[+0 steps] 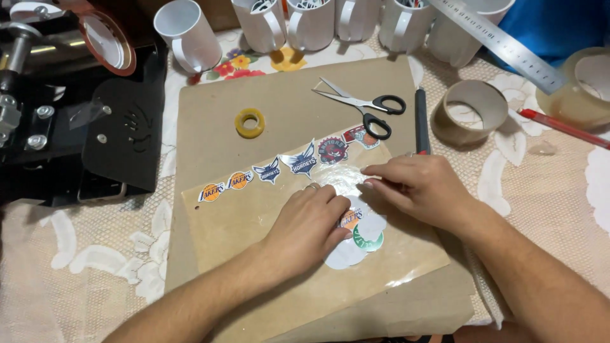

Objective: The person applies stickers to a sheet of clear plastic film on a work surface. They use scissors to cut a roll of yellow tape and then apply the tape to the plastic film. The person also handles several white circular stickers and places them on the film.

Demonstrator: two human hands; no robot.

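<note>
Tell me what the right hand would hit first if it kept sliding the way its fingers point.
The right hand points left across the clear sheet. It would probably meet the left hand's fingertips first, though they may pass just below that line; beyond lie the cut-out stickers.

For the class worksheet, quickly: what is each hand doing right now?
Left hand: curled, palm down, pressing on the round stickers; grips nothing visible.
Right hand: open, fingers flat on the clear film; holds nothing.
</note>
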